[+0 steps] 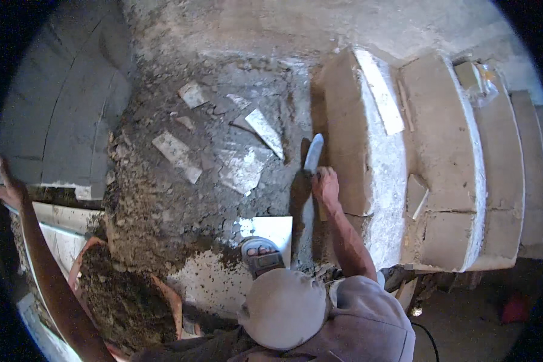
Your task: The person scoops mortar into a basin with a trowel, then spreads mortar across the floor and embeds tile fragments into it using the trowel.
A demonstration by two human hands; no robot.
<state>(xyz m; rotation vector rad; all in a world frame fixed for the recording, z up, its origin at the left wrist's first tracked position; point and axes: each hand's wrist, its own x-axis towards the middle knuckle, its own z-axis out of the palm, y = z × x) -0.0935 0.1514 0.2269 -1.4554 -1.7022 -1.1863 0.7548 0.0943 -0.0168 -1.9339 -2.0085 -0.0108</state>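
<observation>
At the far left, my left hand point(9, 188) is open at the end of a bare arm from the lower edge, its fingers apart. It is by the lower edge of a dark grey slab surface point(60, 108); whether it touches is unclear. My right hand is out of view. In front of me, a co-worker in a pale cap point(283, 309) bends low. The co-worker's right hand point(326, 186) grips a trowel point(314, 152) with a pale blade, beside the lowest brown step point(347, 133).
Rough mortar and rubble point(163, 211) cover the middle ground, with broken tile pieces point(264, 133) on it. Brown steps rise to the right; a clear plastic bag point(481, 87) lies on one. A container of dark soil point(120, 289) stands lower left. The co-worker's sandalled foot point(262, 254) is near centre.
</observation>
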